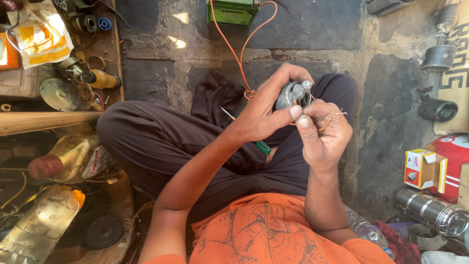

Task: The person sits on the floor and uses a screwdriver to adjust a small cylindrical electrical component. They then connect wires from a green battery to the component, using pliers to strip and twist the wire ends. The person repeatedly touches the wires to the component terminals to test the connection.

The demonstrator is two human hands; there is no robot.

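I sit cross-legged on a stone floor. My left hand [267, 105] is wrapped around a small grey metal motor part [291, 94], held above my lap. My right hand [325, 129] pinches a thin orange wire [335, 117] with bare strands at the motor's side, thumb against the left thumb. The orange wire [233, 46] runs up from the motor to a green battery [232, 11] on the floor ahead. A green-handled screwdriver [259, 144] lies on my lap beneath the left wrist.
A wooden tray [108, 46] of metal parts and a yellow bottle sits at left, with oil bottles [73, 159] below. At right lie black cylinders [438, 110], a small carton [420, 168], a red box and a steel flask [432, 210].
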